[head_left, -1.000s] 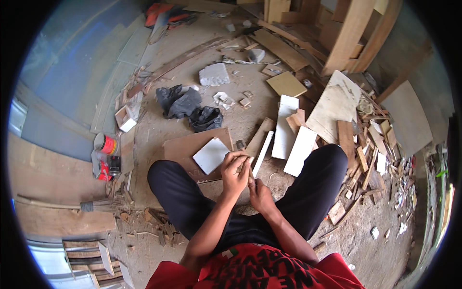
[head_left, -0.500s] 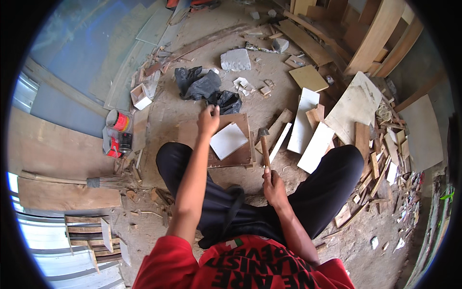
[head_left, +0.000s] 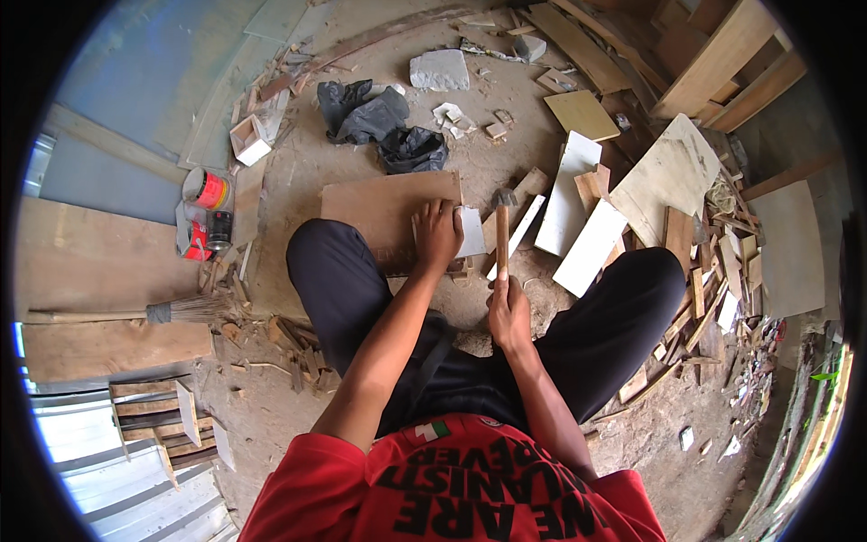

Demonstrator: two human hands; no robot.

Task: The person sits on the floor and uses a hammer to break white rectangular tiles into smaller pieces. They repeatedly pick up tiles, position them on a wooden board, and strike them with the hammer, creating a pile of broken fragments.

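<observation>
My right hand [head_left: 508, 312] is closed round the wooden handle of a hammer [head_left: 503, 244], whose metal head points away from me. With bent fingers, my left hand [head_left: 438, 235] grips a small white board [head_left: 470, 231] and covers much of it. That piece is at the right side of a brown wooden board [head_left: 375, 203] lying on the ground between my knees. Whether the left fingers also pinch something small cannot be made out.
Black plastic bags [head_left: 375, 117] and a grey stone block [head_left: 440, 70] lie beyond the board. White planks [head_left: 591, 246] and scrap wood crowd the right. At left are red-labelled cans [head_left: 206, 190], a small open box [head_left: 250, 140] and a twig broom [head_left: 185, 311].
My left hand has come down and toward me, from beside the black bags onto the white board. The white board has shifted to the right. My right hand still holds the hammer upright in view.
</observation>
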